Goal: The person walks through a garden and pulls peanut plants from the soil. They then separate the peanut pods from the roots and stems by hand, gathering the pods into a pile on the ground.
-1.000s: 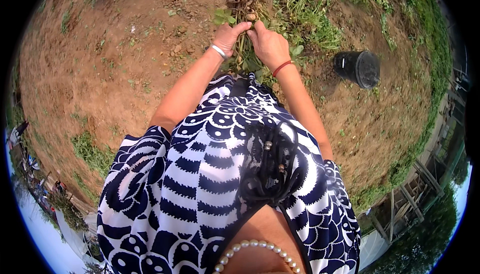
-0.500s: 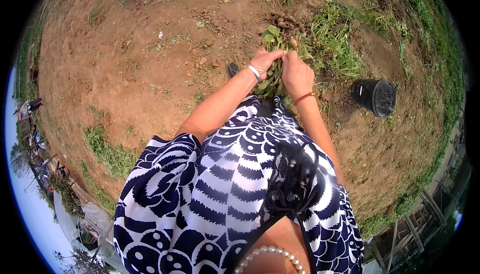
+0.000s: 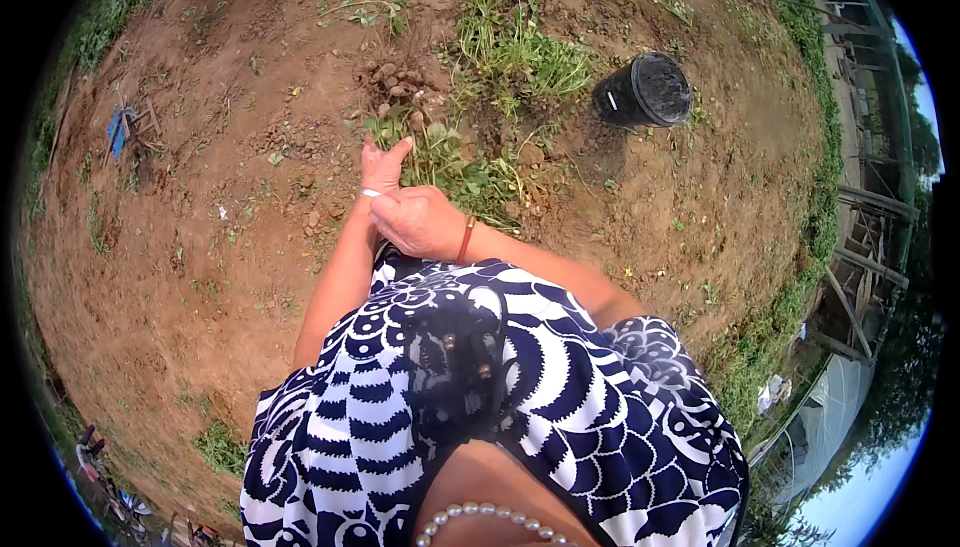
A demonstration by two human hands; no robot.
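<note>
My left hand (image 3: 383,164) is beside a leafy green plant (image 3: 440,157), its thumb and fingers apart and no firm grip showing. Just below it, my right hand (image 3: 422,222) is closed against my left wrist, by the white bracelet (image 3: 371,193). What lies inside the right fingers is hidden. Beyond my left hand, several brown lumps (image 3: 400,79) lie on the soil; whether they are pods, tubers or clods I cannot tell.
A black bucket (image 3: 645,90) stands to the right on the brown soil (image 3: 230,277). A heap of pulled green plants (image 3: 525,47) lies between it and the lumps. Far left is a small blue object (image 3: 121,132). Grass and a wooden fence (image 3: 875,202) border the right side.
My view has swung right. Both hands were on the plant's stems; now the plant is on the ground beside the left hand, and my right hand has moved to my left wrist.
</note>
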